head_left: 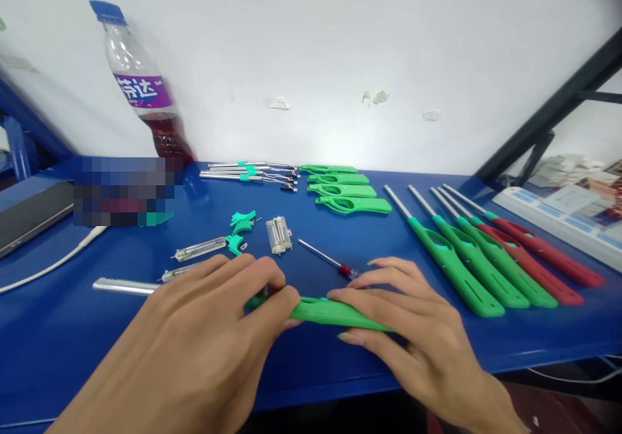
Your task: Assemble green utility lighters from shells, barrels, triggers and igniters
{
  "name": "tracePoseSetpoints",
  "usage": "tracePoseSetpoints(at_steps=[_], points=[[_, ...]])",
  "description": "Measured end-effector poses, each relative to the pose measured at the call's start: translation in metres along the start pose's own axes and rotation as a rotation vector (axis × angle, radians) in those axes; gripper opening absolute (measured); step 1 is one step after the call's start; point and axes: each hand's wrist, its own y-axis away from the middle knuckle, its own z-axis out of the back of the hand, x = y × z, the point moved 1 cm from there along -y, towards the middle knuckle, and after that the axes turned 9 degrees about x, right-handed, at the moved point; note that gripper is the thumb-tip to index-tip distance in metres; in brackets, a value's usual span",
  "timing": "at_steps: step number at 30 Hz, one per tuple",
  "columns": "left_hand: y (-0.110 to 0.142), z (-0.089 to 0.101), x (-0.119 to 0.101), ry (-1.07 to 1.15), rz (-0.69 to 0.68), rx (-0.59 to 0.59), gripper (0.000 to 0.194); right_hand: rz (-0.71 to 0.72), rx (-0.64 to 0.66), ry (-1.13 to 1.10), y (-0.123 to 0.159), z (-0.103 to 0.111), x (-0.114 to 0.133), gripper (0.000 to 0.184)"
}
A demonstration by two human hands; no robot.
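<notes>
A green long-nosed lighter (335, 313) is held level just above the table's near side. My left hand (208, 330) is closed around its nozzle end, and the silver tube (121, 285) sticks out to the left. My right hand (413, 317) grips the green handle between thumb and fingers. The trigger area is mostly hidden by my left fingers. Beyond my hands lie teal triggers (241, 223), clear fuel tanks (279, 235), another tank (200, 249) and a screwdriver (346, 270), its handle partly behind my right hand.
Several finished-looking lighters (454, 269), green and red, lie in a row at right. Green handle shells (352, 205) and wired metal tubes (243, 176) lie along the back. A drink bottle (143, 91) leans on the wall. A power strip (558, 227) is at far right, a white cable (53, 269) at left.
</notes>
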Motion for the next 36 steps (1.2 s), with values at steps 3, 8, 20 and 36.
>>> tracePoseSetpoints(at_steps=[3,8,20,36], points=[[0.0,0.0,0.0,-0.023,-0.003,0.001,0.039,0.0,0.009,0.013,0.001,0.0,0.0,0.022],[-0.001,-0.003,0.001,0.001,0.023,-0.005,0.036,-0.01,-0.003,0.002,0.002,0.001,-0.001,0.022],[-0.015,0.002,-0.005,0.354,0.086,-0.046,0.018,-0.014,-0.02,-0.064,0.0,0.004,0.002,0.02],[-0.011,-0.002,-0.007,0.208,0.023,-0.026,0.019,-0.007,0.001,-0.048,0.0,0.004,0.004,0.024]])
